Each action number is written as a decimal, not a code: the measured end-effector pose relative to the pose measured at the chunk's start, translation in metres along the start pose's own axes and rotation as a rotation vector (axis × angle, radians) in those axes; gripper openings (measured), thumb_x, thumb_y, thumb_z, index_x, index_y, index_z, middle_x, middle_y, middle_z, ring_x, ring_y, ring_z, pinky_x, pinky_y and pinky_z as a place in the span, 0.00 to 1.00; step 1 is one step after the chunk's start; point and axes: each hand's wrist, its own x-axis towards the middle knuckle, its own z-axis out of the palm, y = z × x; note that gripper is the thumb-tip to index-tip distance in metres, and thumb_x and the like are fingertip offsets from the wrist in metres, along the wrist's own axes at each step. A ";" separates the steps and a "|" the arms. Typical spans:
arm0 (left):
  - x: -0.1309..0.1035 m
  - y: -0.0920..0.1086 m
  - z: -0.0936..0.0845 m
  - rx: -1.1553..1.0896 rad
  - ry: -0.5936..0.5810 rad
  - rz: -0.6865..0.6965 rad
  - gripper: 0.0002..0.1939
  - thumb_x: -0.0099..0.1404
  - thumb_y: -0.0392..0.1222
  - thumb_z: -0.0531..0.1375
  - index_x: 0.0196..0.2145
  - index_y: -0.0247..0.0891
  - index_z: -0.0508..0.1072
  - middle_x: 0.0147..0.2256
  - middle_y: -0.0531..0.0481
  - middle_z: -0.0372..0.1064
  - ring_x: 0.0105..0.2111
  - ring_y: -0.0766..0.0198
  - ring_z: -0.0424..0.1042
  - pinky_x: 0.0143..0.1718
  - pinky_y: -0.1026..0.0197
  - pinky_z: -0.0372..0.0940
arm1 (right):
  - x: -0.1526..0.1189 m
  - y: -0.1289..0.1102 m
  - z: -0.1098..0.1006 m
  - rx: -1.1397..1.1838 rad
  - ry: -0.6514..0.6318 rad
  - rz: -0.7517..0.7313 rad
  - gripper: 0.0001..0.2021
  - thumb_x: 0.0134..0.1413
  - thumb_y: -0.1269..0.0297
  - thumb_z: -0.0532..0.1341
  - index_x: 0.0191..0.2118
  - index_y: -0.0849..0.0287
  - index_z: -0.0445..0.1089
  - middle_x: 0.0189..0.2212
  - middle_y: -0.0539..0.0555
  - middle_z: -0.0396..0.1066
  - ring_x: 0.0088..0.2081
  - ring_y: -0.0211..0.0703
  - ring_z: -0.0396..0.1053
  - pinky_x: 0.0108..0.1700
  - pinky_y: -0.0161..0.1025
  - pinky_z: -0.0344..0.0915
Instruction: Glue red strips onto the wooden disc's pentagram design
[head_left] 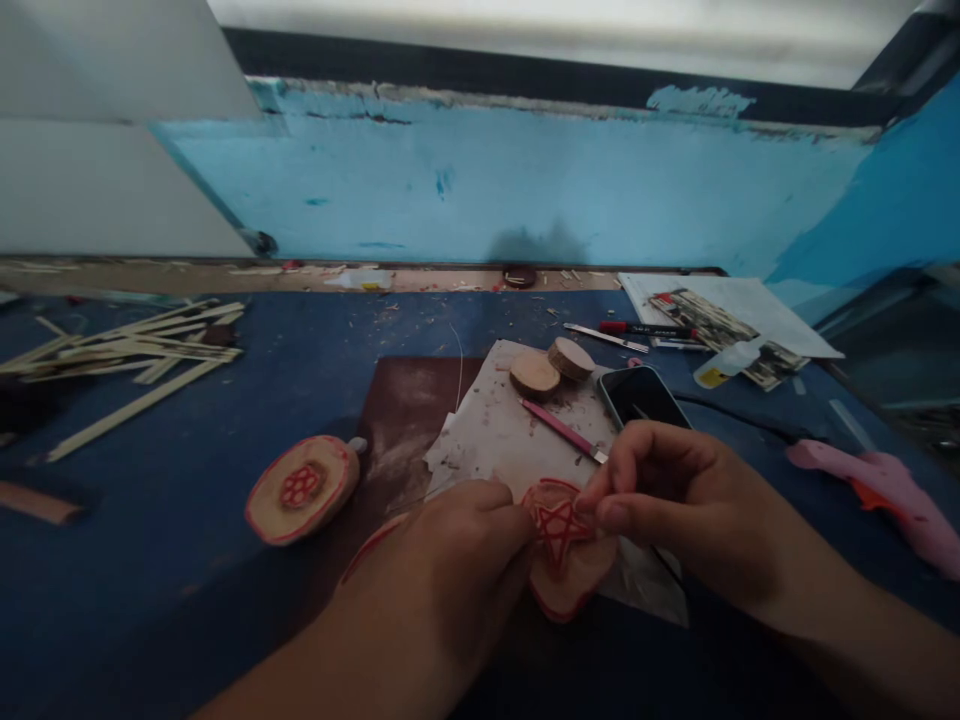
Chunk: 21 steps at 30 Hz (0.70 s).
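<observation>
Head view: a thick, pale wooden slice with a red outlined rim (pixel 574 585) sits between the two hands, over white paper (pixel 480 425) on the dark blue table (pixel 187 610). A red five-pointed star (pixel 559 532) lies on its upper face.

Left hand (pixel 469 555): fingers curl at the slice's left edge. The contact is hidden, so whether this grip clamps the slice or only rests against it cannot be told.

Right hand (pixel 675 500): thumb and index fingertip come close together at the star's right side. Whether the grip pinches anything cannot be told.

The step in hand appears to be fine fingertip work on the star. To do it well:

1. Brace the slice from the left so that it cannot turn.
2. Keep the right fingertips low and press lightly; the thin red lines could shift or smear.
3. Keep the left knuckles clear of the star's points to preserve the sightline.
4. For work too fine for fingers, use the pink metal-tipped tweezers (pixel 562 431), which lie on the paper just beyond the slice.

Keep sleeves and wrists off the red rim.
</observation>
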 end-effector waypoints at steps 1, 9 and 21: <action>0.000 0.000 0.000 0.004 0.002 0.003 0.14 0.74 0.37 0.58 0.29 0.42 0.77 0.28 0.55 0.69 0.28 0.65 0.70 0.29 0.61 0.56 | 0.001 0.001 -0.002 0.005 0.000 -0.006 0.11 0.47 0.70 0.82 0.31 0.54 0.81 0.30 0.49 0.85 0.31 0.38 0.82 0.36 0.30 0.76; 0.000 0.003 0.000 -0.001 0.002 0.008 0.13 0.73 0.36 0.58 0.30 0.42 0.78 0.28 0.56 0.70 0.29 0.66 0.71 0.30 0.63 0.59 | -0.001 0.003 -0.006 0.061 -0.036 0.053 0.03 0.61 0.62 0.76 0.37 0.55 0.86 0.32 0.51 0.85 0.33 0.34 0.81 0.37 0.26 0.73; -0.004 0.005 -0.009 0.053 -0.029 -0.006 0.15 0.76 0.41 0.58 0.31 0.44 0.79 0.29 0.53 0.73 0.31 0.63 0.73 0.34 0.62 0.64 | -0.005 0.003 -0.003 0.047 -0.026 -0.041 0.12 0.48 0.71 0.81 0.31 0.53 0.79 0.30 0.50 0.83 0.33 0.41 0.81 0.35 0.34 0.77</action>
